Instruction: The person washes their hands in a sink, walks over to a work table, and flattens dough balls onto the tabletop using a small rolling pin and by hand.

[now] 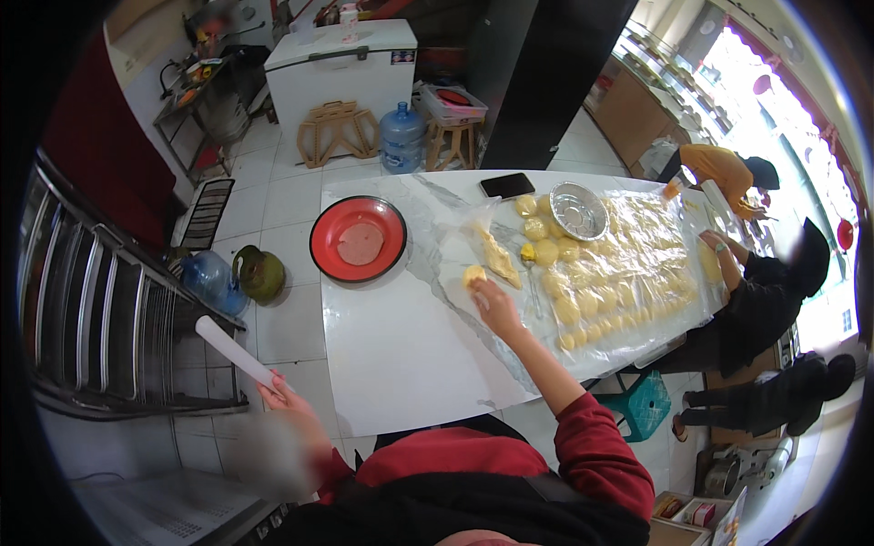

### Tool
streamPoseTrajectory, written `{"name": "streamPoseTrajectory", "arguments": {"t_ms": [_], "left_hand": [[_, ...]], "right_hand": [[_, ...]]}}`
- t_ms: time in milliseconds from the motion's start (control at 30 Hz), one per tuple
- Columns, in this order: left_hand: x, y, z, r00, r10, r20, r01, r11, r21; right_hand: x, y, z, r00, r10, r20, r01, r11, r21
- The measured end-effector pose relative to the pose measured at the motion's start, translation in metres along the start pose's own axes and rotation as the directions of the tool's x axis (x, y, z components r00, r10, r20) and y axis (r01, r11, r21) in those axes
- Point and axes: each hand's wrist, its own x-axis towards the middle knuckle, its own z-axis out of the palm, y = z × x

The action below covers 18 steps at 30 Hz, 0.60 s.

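My left hand [284,400] grips one end of a white rolling pin [232,349], held out past the table's left edge. On the marble-patterned table [410,364], the fingers of my right hand [496,308] close on a small round yellow dough piece [473,272]. Just beyond that hand lies a clear plastic bag with pale yellow filling [498,255]. A thin utensil with a yellow end [528,252] lies to its right. Rows of yellow dough balls [587,300] sit under clear plastic sheeting on the right, with a foil bowl [579,211] on their far side.
A red, black-rimmed plate [320,238] with a flat pinkish round stands at the far left of the table. A black phone [507,186] lies at the far edge. One person in black [760,300] reaches onto the table's right end. A green stool [642,405] stands beside the near right edge.
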Motion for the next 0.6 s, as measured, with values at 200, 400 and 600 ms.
{"name": "streamPoseTrajectory", "arguments": {"t_ms": [200,400,600], "left_hand": [[-0.014,0.003,0.024,0.994,-0.050,0.097,0.054,0.998,-0.044],[-0.031,-0.004,0.054,0.975,-0.006,0.222,0.009,1.000,-0.011],[-0.086,0.050,0.104,0.984,0.108,0.141,-0.112,0.993,0.024]], "right_hand": [[-0.017,0.009,-0.001,0.994,0.103,-0.017,-0.105,0.988,-0.115],[-0.006,0.025,-0.029,0.949,0.267,0.165,-0.261,0.964,-0.056],[-0.092,0.184,-0.224,0.460,0.381,-0.802,-0.337,0.910,0.239]]}}
